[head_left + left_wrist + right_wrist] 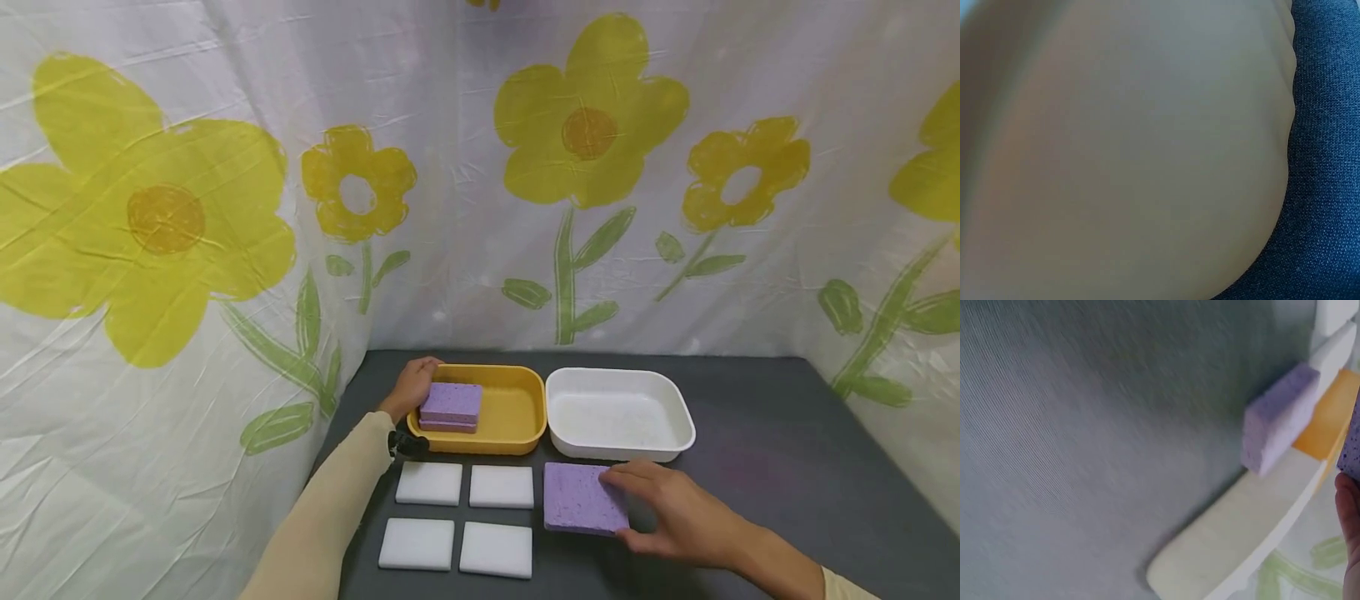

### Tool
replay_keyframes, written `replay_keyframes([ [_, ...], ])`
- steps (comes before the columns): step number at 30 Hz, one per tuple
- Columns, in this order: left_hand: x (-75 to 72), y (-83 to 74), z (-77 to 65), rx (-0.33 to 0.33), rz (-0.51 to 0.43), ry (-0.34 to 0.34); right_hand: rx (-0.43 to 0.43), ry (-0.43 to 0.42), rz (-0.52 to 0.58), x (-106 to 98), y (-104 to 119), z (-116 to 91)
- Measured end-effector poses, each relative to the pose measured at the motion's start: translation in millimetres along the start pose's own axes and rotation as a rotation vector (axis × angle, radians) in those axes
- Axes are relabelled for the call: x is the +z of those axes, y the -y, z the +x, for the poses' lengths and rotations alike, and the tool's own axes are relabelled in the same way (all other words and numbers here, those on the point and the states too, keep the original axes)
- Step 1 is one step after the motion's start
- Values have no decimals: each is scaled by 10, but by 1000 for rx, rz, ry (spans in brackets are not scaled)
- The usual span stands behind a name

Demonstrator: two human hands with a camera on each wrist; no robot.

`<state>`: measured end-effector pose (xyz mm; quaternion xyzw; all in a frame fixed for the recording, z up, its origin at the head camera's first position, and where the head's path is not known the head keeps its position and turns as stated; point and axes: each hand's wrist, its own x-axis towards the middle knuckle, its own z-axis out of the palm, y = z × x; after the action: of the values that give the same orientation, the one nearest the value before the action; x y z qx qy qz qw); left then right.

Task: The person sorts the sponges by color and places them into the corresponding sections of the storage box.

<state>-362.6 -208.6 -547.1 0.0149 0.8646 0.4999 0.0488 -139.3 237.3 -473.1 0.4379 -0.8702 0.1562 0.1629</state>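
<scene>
Right grip (pixel 667 518) pinches sponge (pixel 579 498); only its wrist view shows another (pixel 1277 422), seemingly beneath

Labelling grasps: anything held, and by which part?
Right hand pinches a purple sponge by its right edge. Left hand at yellow tray, left rim; grip unclear.

Dark grey table (pixel 750 400) bears yellow tray (pixel 513 417), white tray (pixel 618 412) at its right, four white pads (pixel 427 485) before it, purple sponge (pixel 1282 419) front-right.
</scene>
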Motion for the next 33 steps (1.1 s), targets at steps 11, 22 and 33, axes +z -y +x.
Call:
replay_keyframes([
  [11,-9,-23,8,-4,-20,25,66,50,-39,-245,-214,439],
  [22,-23,-21,-4,13,-19,11,134,199,-64,-355,-424,873],
  [33,-12,-16,1,11,-19,8,135,254,-47,-283,-503,1239],
])
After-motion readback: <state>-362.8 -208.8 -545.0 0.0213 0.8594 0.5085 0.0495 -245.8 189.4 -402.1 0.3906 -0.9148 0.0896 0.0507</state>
